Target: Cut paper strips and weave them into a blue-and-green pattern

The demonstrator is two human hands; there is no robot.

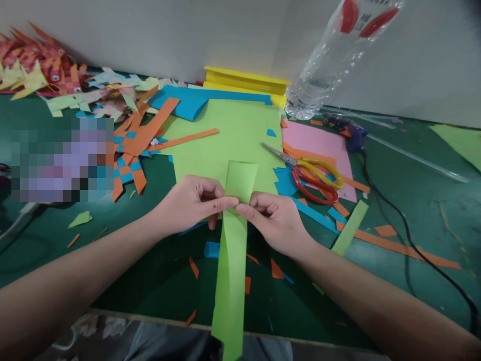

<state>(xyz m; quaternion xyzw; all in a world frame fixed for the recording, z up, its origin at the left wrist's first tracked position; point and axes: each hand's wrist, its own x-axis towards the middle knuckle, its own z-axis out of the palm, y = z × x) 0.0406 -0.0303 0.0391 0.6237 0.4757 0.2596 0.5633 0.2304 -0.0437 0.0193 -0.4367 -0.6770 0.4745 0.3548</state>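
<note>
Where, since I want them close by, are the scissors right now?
In the head view the scissors lie right of centre, just beyond the right hand, handles by the pink sheet, blades pointing left over the big green sheet.

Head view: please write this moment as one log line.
left hand: pinches green strip | right hand: pinches same strip | scissors: lying on table, right of hands

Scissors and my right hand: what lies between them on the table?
Blue paper scraps lie between the scissors and the right hand, which pinches a green strip. The head view shows this.
</note>
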